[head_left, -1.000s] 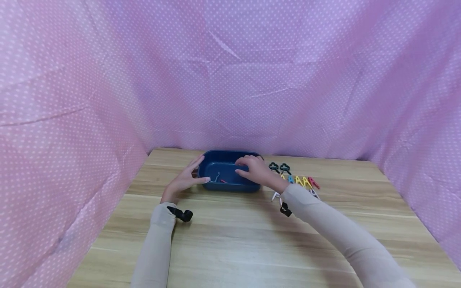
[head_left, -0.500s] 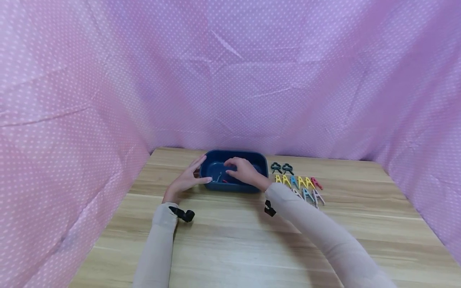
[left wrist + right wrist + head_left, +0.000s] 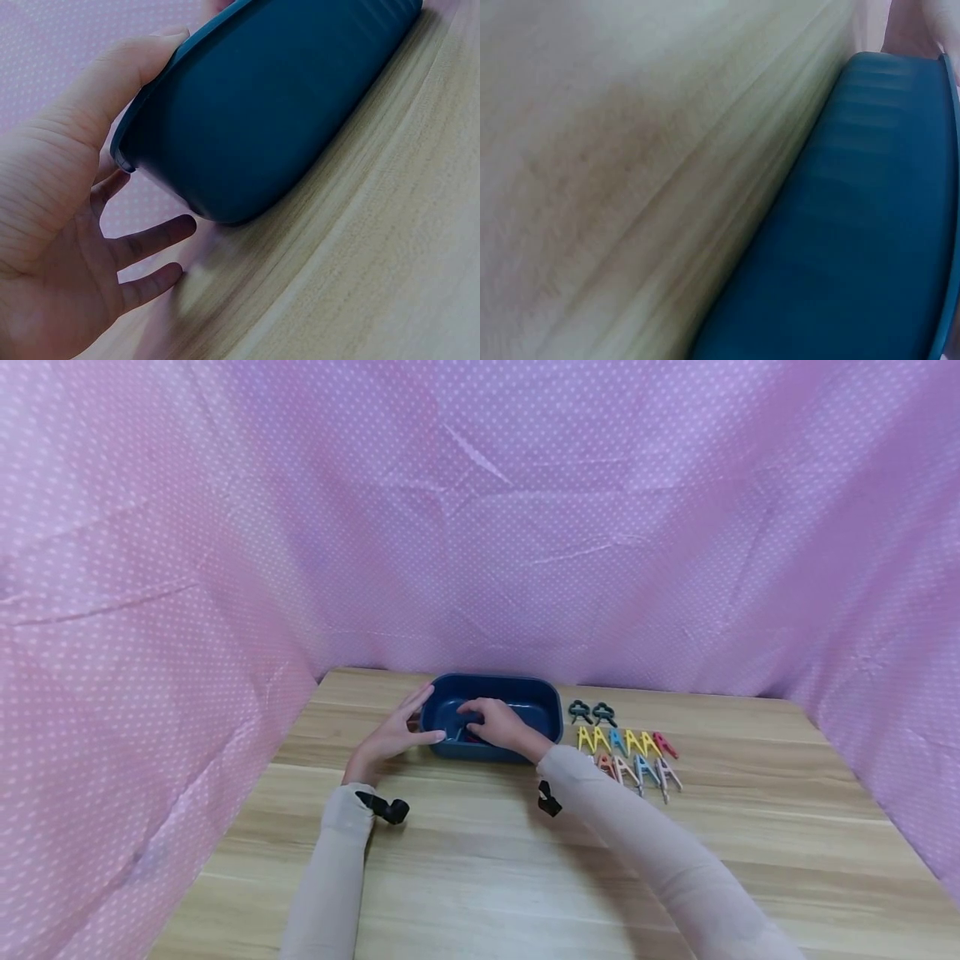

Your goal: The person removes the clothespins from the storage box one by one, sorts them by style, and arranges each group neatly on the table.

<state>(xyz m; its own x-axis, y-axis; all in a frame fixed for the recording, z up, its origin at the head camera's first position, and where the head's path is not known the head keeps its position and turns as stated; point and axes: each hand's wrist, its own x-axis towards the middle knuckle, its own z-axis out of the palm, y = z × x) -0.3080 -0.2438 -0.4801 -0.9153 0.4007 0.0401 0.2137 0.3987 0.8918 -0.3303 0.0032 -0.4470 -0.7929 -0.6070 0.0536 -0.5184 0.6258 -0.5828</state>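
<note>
A dark blue plastic basin [image 3: 525,756] stands on the table near its far edge. My left hand [image 3: 393,735] rests at the basin's left end, thumb on the near rim and fingers spread along the far side. In the left wrist view, the thumb of the left hand [image 3: 67,202] touches the rim while several fingers stand apart from the wall. Inside the basin, my right hand [image 3: 498,724] hovers low with a gap between thumb and forefinger. A small red piece [image 3: 472,737] shows beneath it, partly hidden. Whether the fingertips touch anything is hidden.
Right of the basin lie two dark green clips [image 3: 591,712], then a row of yellow, blue and red clips [image 3: 632,742]. A nearer row holds orange, pale, blue and lilac clips [image 3: 647,770]. Pink dotted cloth [image 3: 480,568] hangs behind the wooden table [image 3: 450,868].
The right hand has moved left and lower inside the basin, covering the small pieces there. More clips on the right show as the arm shifts. The left hand keeps its place on the basin.
</note>
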